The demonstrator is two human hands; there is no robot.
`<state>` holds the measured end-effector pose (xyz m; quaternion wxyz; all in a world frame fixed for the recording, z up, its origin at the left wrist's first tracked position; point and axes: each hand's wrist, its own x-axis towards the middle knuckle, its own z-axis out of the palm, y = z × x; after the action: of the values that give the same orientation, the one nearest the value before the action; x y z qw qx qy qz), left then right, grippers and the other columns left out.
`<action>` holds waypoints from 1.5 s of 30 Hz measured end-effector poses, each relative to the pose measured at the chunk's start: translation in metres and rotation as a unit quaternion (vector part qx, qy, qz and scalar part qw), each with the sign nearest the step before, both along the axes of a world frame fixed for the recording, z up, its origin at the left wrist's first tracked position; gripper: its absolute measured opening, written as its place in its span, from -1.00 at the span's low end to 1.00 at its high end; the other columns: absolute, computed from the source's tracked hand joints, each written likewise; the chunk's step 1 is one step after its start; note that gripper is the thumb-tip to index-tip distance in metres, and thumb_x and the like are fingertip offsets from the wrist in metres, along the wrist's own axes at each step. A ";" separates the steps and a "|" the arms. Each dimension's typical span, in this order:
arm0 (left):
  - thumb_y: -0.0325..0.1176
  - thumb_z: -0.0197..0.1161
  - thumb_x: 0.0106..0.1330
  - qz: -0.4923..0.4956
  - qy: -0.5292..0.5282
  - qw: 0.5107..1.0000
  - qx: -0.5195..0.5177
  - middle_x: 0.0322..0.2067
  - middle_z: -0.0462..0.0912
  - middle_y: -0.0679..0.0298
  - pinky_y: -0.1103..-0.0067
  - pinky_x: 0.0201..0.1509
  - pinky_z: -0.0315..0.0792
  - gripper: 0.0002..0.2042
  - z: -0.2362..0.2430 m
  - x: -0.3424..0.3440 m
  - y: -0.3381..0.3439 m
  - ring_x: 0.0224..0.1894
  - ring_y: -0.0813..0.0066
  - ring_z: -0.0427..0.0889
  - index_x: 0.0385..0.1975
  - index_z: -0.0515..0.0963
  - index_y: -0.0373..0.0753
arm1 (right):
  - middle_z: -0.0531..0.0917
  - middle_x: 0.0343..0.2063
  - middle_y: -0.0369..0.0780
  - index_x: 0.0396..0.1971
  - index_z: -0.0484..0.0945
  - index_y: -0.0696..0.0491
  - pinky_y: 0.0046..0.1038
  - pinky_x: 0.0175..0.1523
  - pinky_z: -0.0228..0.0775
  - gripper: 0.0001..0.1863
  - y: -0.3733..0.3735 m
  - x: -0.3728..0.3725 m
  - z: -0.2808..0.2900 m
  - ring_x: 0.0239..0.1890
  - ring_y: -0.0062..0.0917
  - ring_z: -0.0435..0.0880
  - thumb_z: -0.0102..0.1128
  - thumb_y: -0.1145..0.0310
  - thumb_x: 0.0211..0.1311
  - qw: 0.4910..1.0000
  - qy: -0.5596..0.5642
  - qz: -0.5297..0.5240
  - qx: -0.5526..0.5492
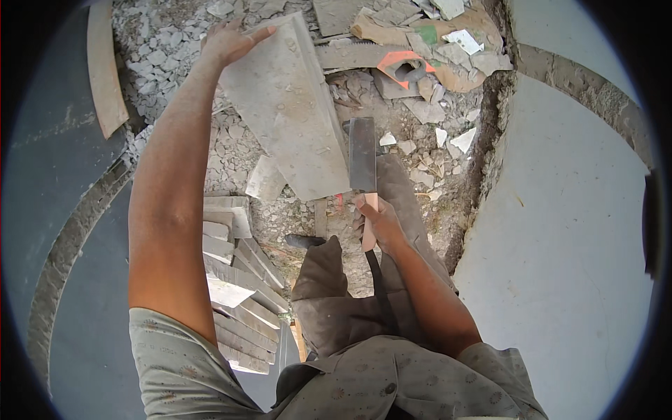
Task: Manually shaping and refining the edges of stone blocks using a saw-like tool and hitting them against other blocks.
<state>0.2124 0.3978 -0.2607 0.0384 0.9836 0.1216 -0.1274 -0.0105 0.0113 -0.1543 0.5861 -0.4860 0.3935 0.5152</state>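
Observation:
A long grey concrete block (283,105) lies slantwise over the rubble in front of me. My left hand (231,43) reaches far forward and holds its far left corner, thumb along the end edge and fingers over the side. My right hand (381,222) is wrapped round the pale handle of a cleaver-like tool (362,154). Its broad, dark, rectangular blade points away from me, just right of the block's near end. A black strap (378,276) runs down from near the handle; where it is fastened I cannot tell.
A handsaw (350,56) with an orange grip lies beyond the block, near a torn brown sack (469,73). Grey slabs (245,294) are stacked at my near left. Broken rubble (157,52) covers the ground between walls (560,210) on both sides. My knees are close below the block.

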 end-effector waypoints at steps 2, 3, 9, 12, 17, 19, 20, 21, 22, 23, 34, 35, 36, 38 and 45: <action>0.45 0.17 -0.03 0.024 0.079 0.993 -0.082 0.08 0.50 -0.09 0.34 0.23 0.36 -0.02 -0.018 -0.003 0.000 0.17 0.08 0.47 0.26 0.28 -0.25 | 0.53 -0.51 -0.31 -0.18 0.48 0.10 -0.52 -0.48 0.47 -0.74 -0.003 0.003 -0.001 -0.56 -0.59 0.56 0.20 0.23 0.29 0.999 -0.028 -0.014 0.006; 0.51 0.15 -0.08 0.045 0.183 0.968 -0.164 0.07 0.51 -0.10 0.34 0.21 0.38 0.06 -0.024 -0.006 0.000 0.16 0.07 0.49 0.30 0.23 -0.24 | 0.53 -0.51 -0.31 -0.18 0.48 0.10 -0.52 -0.48 0.47 -0.74 -0.003 0.005 -0.002 -0.56 -0.59 0.56 0.20 0.23 0.29 1.000 -0.012 -0.009 0.008; 0.60 0.09 -0.17 0.054 0.218 0.967 -0.123 0.07 0.51 -0.09 0.31 0.20 0.39 0.16 -0.023 -0.031 0.004 0.14 0.04 0.50 0.34 0.15 -0.24 | 0.52 -0.49 -0.31 -0.17 0.47 0.09 -0.49 -0.42 0.48 -0.75 0.004 0.016 0.003 -0.52 -0.57 0.58 0.19 0.25 0.29 0.999 0.001 -0.034 0.035; 0.63 0.06 -0.20 0.051 0.242 0.966 -0.071 0.14 0.44 -0.09 0.29 0.22 0.36 0.20 -0.027 -0.064 0.007 0.19 0.06 0.45 0.33 0.15 -0.27 | 0.51 -0.50 -0.31 -0.17 0.46 0.09 -0.49 -0.41 0.48 -0.75 0.007 0.021 0.005 -0.51 -0.57 0.58 0.19 0.25 0.29 0.998 0.007 -0.042 0.044; 0.25 0.53 -0.27 0.169 0.181 0.928 -0.278 0.10 0.44 -0.11 0.23 0.26 0.33 0.24 -0.055 -0.099 0.033 0.13 -0.01 0.47 0.38 -0.08 -0.16 | 0.51 -0.50 -0.31 -0.19 0.48 0.11 -0.53 -0.42 0.46 -0.76 0.002 0.019 0.001 -0.52 -0.60 0.57 0.20 0.28 0.29 0.999 0.026 -0.039 0.022; 0.25 0.53 -0.27 0.190 0.196 0.910 -0.312 0.09 0.46 -0.09 0.24 0.21 0.39 0.24 -0.061 -0.102 0.037 0.08 0.01 0.52 0.38 -0.10 -0.16 | 0.51 -0.50 -0.31 -0.18 0.46 0.10 -0.51 -0.41 0.46 -0.77 -0.001 0.016 -0.002 -0.52 -0.59 0.57 0.18 0.29 0.30 0.998 0.019 -0.040 0.033; 0.24 0.53 -0.26 0.223 0.231 0.887 -0.331 0.08 0.47 -0.07 0.25 0.16 0.44 0.24 -0.059 -0.104 0.039 0.02 0.02 0.56 0.38 -0.11 -0.15 | 0.51 -0.50 -0.31 -0.17 0.45 0.08 -0.49 -0.40 0.47 -0.78 -0.003 0.013 -0.003 -0.52 -0.58 0.58 0.17 0.30 0.30 0.998 0.021 -0.036 0.039; 0.20 0.54 -0.24 0.214 0.240 0.895 -0.310 0.05 0.51 -0.01 0.31 0.04 0.52 0.15 -0.054 -0.104 0.037 -0.06 0.13 0.62 0.35 0.02 -0.17 | 0.51 -0.50 -0.31 -0.17 0.45 0.08 -0.49 -0.40 0.47 -0.78 -0.004 0.010 -0.004 -0.52 -0.58 0.58 0.17 0.30 0.30 0.998 0.020 -0.034 0.041; 0.20 0.54 -0.24 0.215 0.205 0.901 -0.316 0.05 0.51 -0.01 0.31 0.04 0.52 0.15 -0.047 -0.104 0.036 -0.06 0.13 0.62 0.35 0.02 -0.17 | 0.51 -0.50 -0.31 -0.17 0.45 0.08 -0.50 -0.41 0.47 -0.79 -0.004 0.008 -0.004 -0.52 -0.58 0.58 0.17 0.32 0.30 0.999 0.002 -0.022 0.047; 0.20 0.55 -0.26 0.183 0.240 0.891 -0.339 0.03 0.53 -0.01 0.33 0.04 0.53 0.11 -0.034 -0.109 0.036 -0.06 0.16 0.62 0.31 0.12 -0.17 | 0.51 -0.51 -0.31 -0.16 0.45 0.08 -0.51 -0.42 0.47 -0.80 -0.004 0.005 -0.004 -0.52 -0.58 0.58 0.16 0.33 0.30 0.999 -0.018 -0.013 0.044; -0.14 0.51 -0.22 0.066 0.305 0.900 -0.305 -0.13 0.55 -0.02 0.26 0.11 0.37 -0.28 0.187 -0.288 -0.049 -0.04 -0.02 0.53 -0.02 0.34 -0.28 | 0.54 -0.52 -0.26 -0.21 0.45 0.10 -0.53 -0.49 0.48 -0.84 0.007 -0.011 0.013 -0.56 -0.55 0.58 0.15 0.38 0.28 0.999 -0.035 -0.024 0.034; -0.18 0.47 -0.23 0.048 0.250 0.926 -0.279 -0.16 0.53 0.01 0.23 0.05 0.37 -0.31 0.202 -0.307 -0.073 -0.08 -0.02 0.51 -0.04 0.35 -0.28 | 0.53 -0.53 -0.26 -0.21 0.44 0.10 -0.51 -0.50 0.49 -0.84 0.006 -0.015 0.015 -0.56 -0.55 0.58 0.15 0.39 0.28 0.999 -0.038 -0.028 0.012; -0.21 0.44 -0.24 0.027 0.192 0.947 -0.255 -0.19 0.51 0.03 0.20 -0.01 0.37 -0.34 0.216 -0.323 -0.097 -0.11 -0.02 0.49 -0.05 0.35 -0.28 | 0.52 -0.53 -0.27 -0.20 0.43 0.09 -0.49 -0.52 0.50 -0.83 0.004 -0.017 0.017 -0.57 -0.53 0.58 0.16 0.38 0.28 0.999 -0.037 -0.034 0.021; -0.24 0.40 -0.26 0.043 0.194 0.952 -0.232 -0.20 0.49 0.05 0.20 -0.06 0.35 -0.36 0.244 -0.349 -0.145 -0.13 0.00 0.47 -0.07 0.37 -0.28 | 0.51 -0.53 -0.28 -0.20 0.43 0.08 -0.46 -0.53 0.51 -0.82 0.001 -0.021 0.021 -0.58 -0.52 0.58 0.16 0.38 0.27 0.999 -0.024 -0.038 0.016; -0.24 0.40 -0.24 0.107 0.129 0.974 -0.154 -0.28 0.46 0.11 0.21 -0.11 0.28 -0.47 0.355 -0.332 -0.206 -0.19 0.04 0.44 -0.21 0.39 -0.27 | 0.48 -0.54 -0.29 -0.19 0.42 0.04 -0.46 -0.57 0.44 -0.82 -0.013 0.020 0.033 -0.59 -0.50 0.54 0.17 0.35 0.27 0.992 -0.017 -0.084 0.091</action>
<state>-0.1193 0.1916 0.0943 0.1864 0.9226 0.2091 -0.2653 0.0091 -0.0016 -0.1210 0.6760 -0.4039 0.3746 0.4895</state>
